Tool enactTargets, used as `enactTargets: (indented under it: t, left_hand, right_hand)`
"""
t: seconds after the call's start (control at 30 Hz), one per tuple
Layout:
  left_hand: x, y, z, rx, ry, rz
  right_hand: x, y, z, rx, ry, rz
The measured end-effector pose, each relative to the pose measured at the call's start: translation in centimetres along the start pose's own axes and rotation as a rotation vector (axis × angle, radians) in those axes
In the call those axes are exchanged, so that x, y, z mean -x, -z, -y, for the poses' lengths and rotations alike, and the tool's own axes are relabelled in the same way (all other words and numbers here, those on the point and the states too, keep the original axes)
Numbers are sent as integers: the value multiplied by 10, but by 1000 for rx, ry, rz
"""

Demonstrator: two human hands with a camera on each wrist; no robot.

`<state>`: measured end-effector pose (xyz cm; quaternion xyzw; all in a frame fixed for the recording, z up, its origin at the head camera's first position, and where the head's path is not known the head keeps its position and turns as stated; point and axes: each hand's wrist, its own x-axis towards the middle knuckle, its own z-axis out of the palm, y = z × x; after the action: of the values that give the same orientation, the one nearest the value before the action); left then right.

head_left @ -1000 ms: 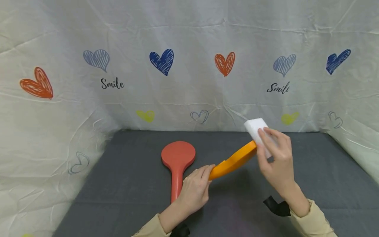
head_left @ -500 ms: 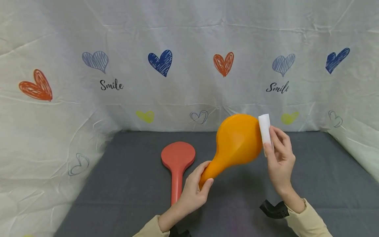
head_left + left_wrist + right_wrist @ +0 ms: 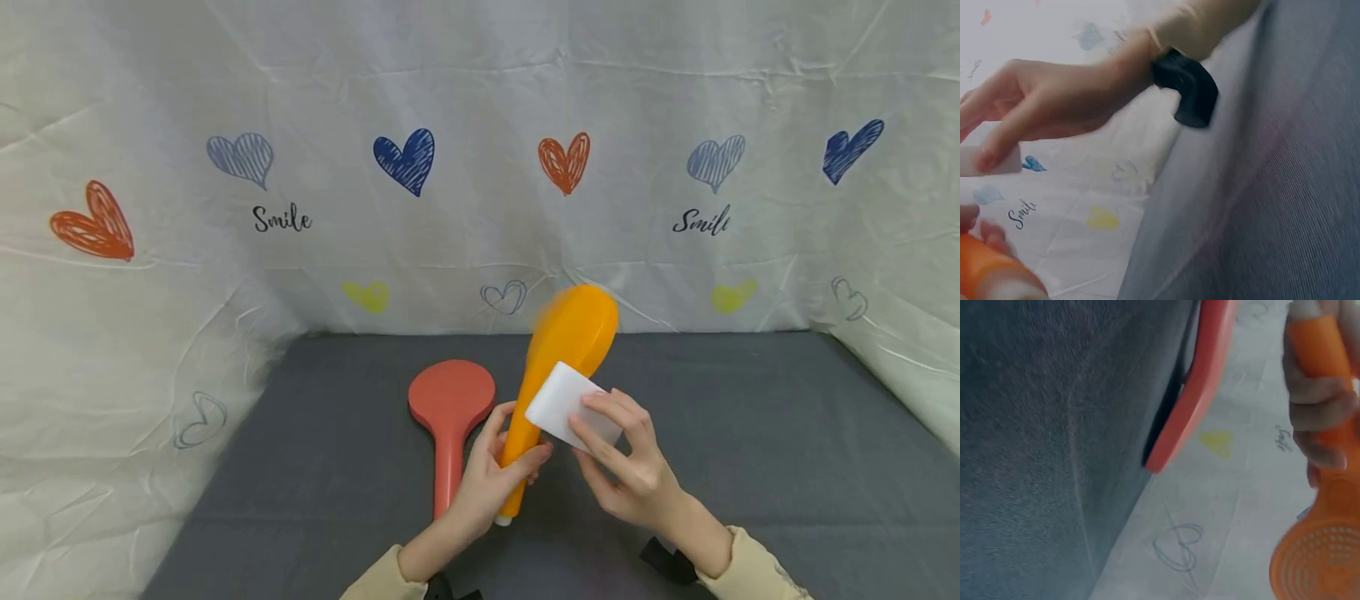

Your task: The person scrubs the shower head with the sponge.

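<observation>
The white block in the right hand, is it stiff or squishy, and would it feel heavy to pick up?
The white block looks like foam: probably light and somewhat squishy. The right hand holds it with fingertips alone, which suggests little weight. Its matte surface seems unlikely to slip.

A hand (image 3: 1319,419) grips the handle of an orange shower head (image 3: 1322,487), its perforated round face low at right, while a red paddle-shaped piece (image 3: 1194,387) lies on dark grey cloth (image 3: 1054,444) beside a white heart-printed sheet (image 3: 1210,537).
</observation>
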<state>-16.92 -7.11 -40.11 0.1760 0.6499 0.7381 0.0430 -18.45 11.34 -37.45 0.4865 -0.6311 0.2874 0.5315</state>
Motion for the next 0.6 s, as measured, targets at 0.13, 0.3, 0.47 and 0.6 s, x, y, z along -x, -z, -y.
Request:
enactTargets:
  t: [0.13,0.3,0.47,0.6]
  left_hand:
    - [0,0,-5,83,80,71]
    - [2,1,-3,161,116,134]
    - [3,-1,2,305,62,275]
    - [4,-2,4,337,59,306]
  right_hand:
    - [-2,-6,-4,21,39,7]
    - [4,-12,-10,-12,-15,41]
    - [13,-10,-24,1,-183,90]
    - [14,-1,-39,51,-376,77]
